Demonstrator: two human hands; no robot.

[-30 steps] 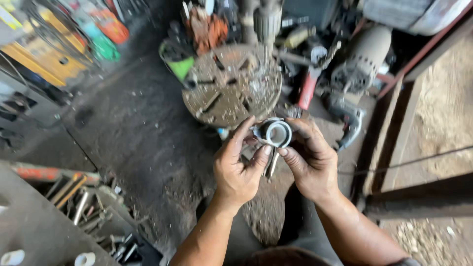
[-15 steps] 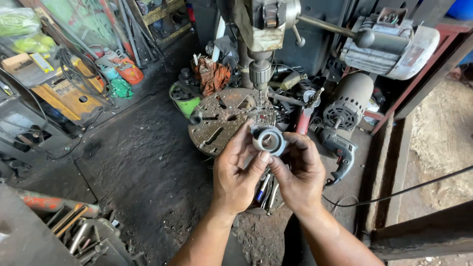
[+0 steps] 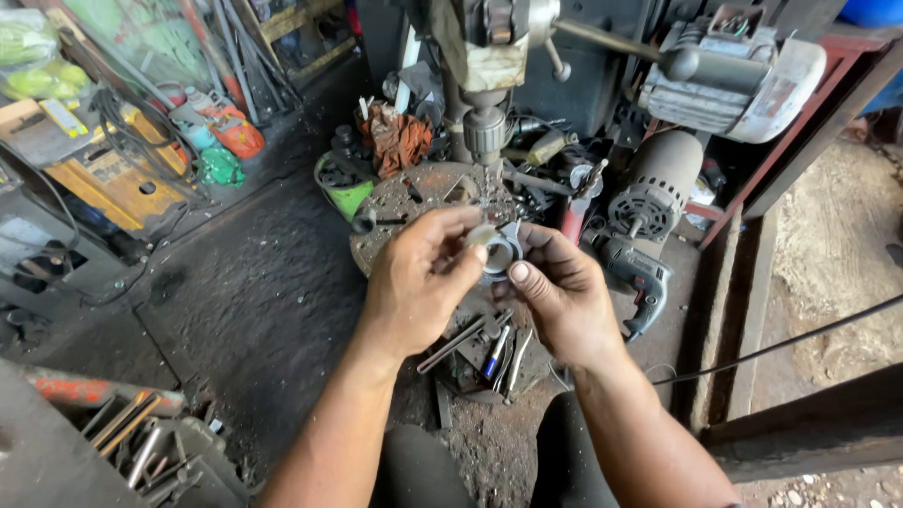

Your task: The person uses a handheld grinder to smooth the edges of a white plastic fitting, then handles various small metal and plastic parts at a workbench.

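— What is the biggest thing here?
— A tall drill machine (image 3: 489,85). Under it sits a round, rusty metal plate (image 3: 414,202) with slots.
— And on the dirty floor (image 3: 254,301)?
— A grey hand drill (image 3: 635,282), and thin metal tools (image 3: 480,343) in a pile.
— What are the hands doing?
— The left hand (image 3: 419,282) and right hand (image 3: 560,296) both pinch a small shiny metal ring (image 3: 497,252). It is round and smooth, held up in front of the plate. Each grip is closed tight on it.

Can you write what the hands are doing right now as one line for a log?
left hand: pinching metal ring | right hand: holding same ring | place: above round drill table | nearby: hand drill
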